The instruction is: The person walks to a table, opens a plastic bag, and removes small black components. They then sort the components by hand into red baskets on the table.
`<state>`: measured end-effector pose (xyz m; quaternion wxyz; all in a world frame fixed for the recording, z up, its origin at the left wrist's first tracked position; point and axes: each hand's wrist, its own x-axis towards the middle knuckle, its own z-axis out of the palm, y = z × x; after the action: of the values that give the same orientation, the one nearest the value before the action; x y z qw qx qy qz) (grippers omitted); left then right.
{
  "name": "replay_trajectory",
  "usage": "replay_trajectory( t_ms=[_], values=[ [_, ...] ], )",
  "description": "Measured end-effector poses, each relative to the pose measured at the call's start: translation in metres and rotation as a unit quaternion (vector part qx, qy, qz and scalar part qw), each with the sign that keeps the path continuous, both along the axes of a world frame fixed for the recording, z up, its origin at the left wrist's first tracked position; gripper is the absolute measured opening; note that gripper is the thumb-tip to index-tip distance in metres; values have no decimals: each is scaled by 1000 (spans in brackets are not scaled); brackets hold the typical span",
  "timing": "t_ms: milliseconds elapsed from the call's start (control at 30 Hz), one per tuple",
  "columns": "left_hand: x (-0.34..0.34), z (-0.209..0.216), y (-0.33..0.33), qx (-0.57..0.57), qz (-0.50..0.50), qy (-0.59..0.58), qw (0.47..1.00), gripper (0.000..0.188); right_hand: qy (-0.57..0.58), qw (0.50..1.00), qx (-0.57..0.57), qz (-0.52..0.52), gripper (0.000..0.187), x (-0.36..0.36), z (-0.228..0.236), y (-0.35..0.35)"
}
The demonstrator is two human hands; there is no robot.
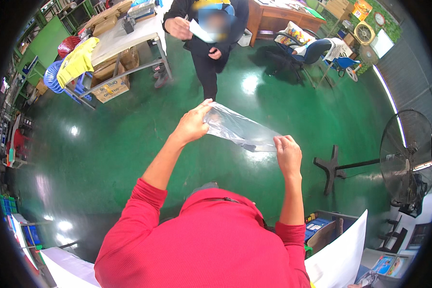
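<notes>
Fan stand [332, 168] on green floor [129, 129]

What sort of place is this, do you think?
Probably a workshop or small factory: there's a glossy green floor, a black caged pedestal fan, and a long white-topped worktable with a brown cardboard box underneath.

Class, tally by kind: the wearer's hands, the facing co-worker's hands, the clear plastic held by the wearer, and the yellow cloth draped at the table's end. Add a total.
Wearer's left hand and right hand: 2
Co-worker's raised hand and lower hand: 2
Clear plastic: 1
Yellow cloth: 1
Total: 6
</notes>
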<state>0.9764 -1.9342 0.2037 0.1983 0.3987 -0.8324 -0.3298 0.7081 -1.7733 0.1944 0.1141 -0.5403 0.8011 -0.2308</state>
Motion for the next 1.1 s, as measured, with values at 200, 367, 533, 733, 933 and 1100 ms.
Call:
replay_trajectory(
  t_ms=[200,367,533,733,933,1100],
  values=[
    [10,-34,-9,-98,-30,-44,994,65,-19,1000,1,4,47,13,7,-4],
    [-1,-1,11,112,12,67,991,66,-58,997,44,17,57,6,13,7],
    [-7,8,15,100,-44,-37,993,66,-58,997,51,28,54,5,24,24],
    [1,-2,7,-19,-146,-28,989,50,-58,997,56,17,42,-5,42,52],
    [-7,20,-2,-4,-241,-77,968,23,14,999,33,-8,32,-16,49,79],
    [-12,-3,-7,-103,-255,-81,958,23,44,998,-28,-23,16,-21,48,89]
  ],
)
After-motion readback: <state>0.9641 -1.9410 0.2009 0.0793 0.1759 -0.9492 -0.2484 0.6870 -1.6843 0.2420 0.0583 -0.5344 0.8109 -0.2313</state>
